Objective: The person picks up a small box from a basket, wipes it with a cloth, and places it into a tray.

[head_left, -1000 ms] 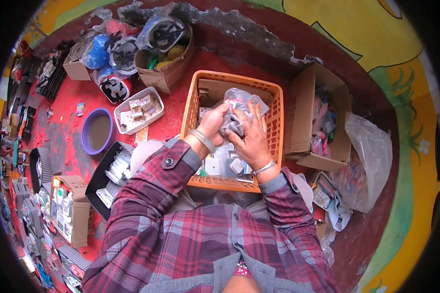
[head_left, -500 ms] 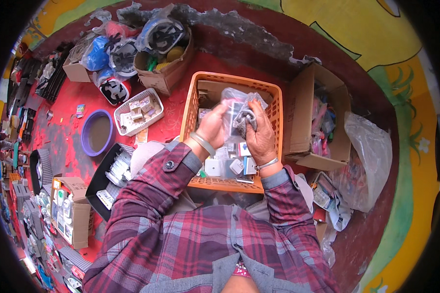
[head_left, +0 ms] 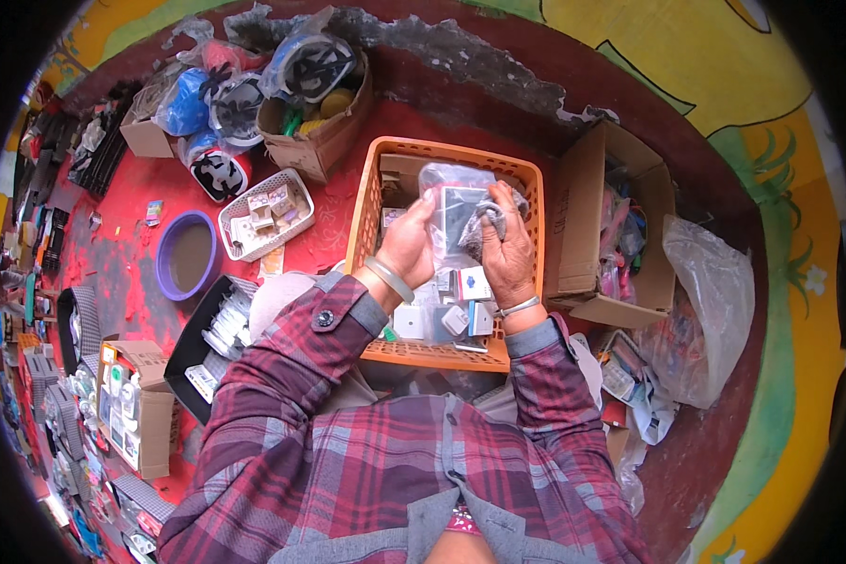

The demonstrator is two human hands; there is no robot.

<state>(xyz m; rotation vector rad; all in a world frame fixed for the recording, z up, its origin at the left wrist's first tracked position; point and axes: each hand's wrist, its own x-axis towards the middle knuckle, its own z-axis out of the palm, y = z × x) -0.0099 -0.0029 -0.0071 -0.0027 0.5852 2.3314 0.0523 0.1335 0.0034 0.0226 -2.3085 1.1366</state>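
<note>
Over an orange plastic basket [head_left: 362,228], my left hand [head_left: 408,246] grips the left edge of a clear plastic packet [head_left: 455,214] with a dark, pale-edged rectangular item inside. My right hand [head_left: 508,254] is closed on a crumpled grey cloth [head_left: 480,226], which lies against the packet's right side. What the item in the packet is, I cannot make out. Below the hands, several small white boxes [head_left: 409,321] and packets lie in the basket, one with a blue mark [head_left: 474,283].
Right of the basket stands an open cardboard box [head_left: 573,226] of colourful packets, beside a clear plastic sheet [head_left: 710,291]. On the left are a white basket [head_left: 291,235] of small boxes, a purple-rimmed tub [head_left: 163,258] and a black tray [head_left: 190,352]. Bagged helmets [head_left: 310,70] sit farther back.
The cloth and my right hand have shifted right and slightly down across the packet. More of the dark rectangular item now shows. My left hand keeps its hold.
</note>
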